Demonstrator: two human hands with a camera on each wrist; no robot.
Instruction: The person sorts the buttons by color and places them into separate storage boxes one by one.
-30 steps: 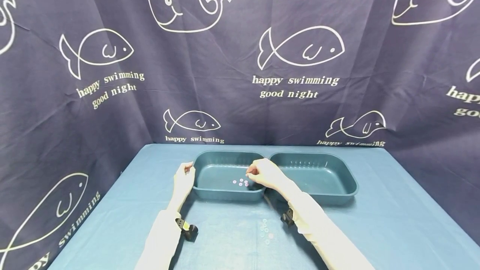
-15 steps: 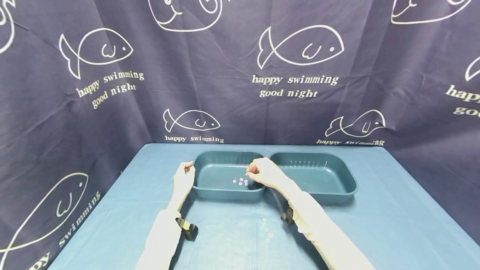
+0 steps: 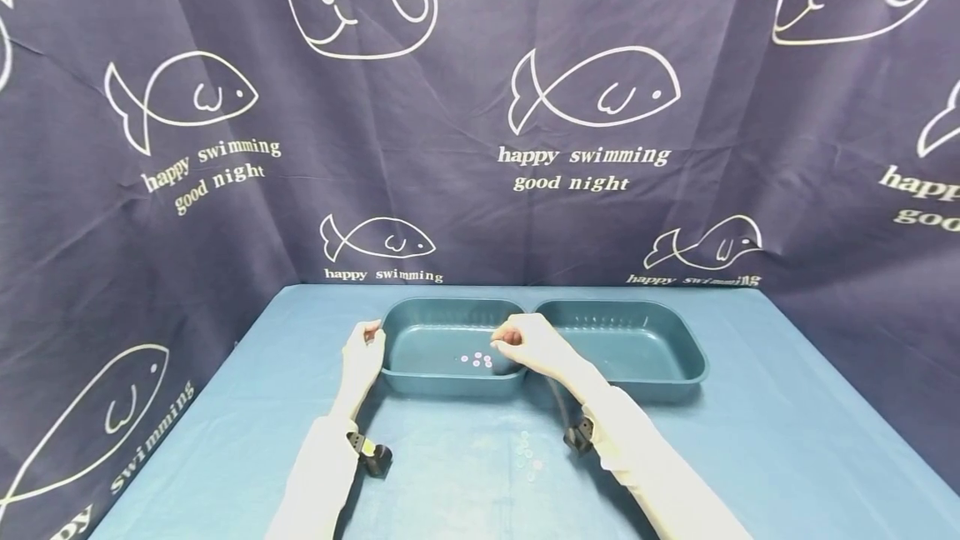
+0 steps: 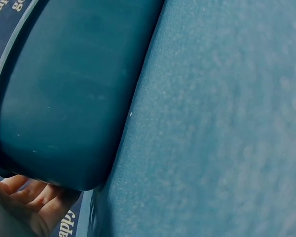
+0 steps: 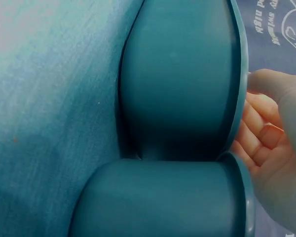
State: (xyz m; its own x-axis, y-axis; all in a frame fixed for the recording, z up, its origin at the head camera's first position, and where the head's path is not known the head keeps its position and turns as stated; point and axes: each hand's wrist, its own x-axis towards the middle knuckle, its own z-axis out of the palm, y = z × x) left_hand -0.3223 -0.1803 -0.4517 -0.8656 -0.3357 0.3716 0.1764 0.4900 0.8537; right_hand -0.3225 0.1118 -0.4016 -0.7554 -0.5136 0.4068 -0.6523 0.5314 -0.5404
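Note:
My left hand (image 3: pixel 363 350) is at the left end of the left teal bin (image 3: pixel 450 386). In the left wrist view its fingers (image 4: pixel 52 202) lie against the outside of that end, below the rim. My right hand (image 3: pixel 534 348) reaches over the bin's right end, fingers bent and thumb near the fingertips; I cannot tell whether anything is pinched there. Just left of these fingertips, several small pink discs (image 3: pixel 477 355) lie on the bin floor. The right wrist view shows the hand behind the bin's rim (image 5: pixel 245 64), the fingertips partly hidden.
A second teal bin (image 3: pixel 697 369) stands close against the first one's right end. Several small pale greenish discs (image 3: pixel 524 442) and a pink disc (image 3: pixel 537 465) lie on the blue tablecloth (image 3: pixel 442 473) in front. A dark printed curtain (image 3: pixel 480 107) hangs behind the table.
The head view has shifted slightly, so the whole scene sits a little farther left and up. Both hands, the bins and the discs keep their places relative to each other.

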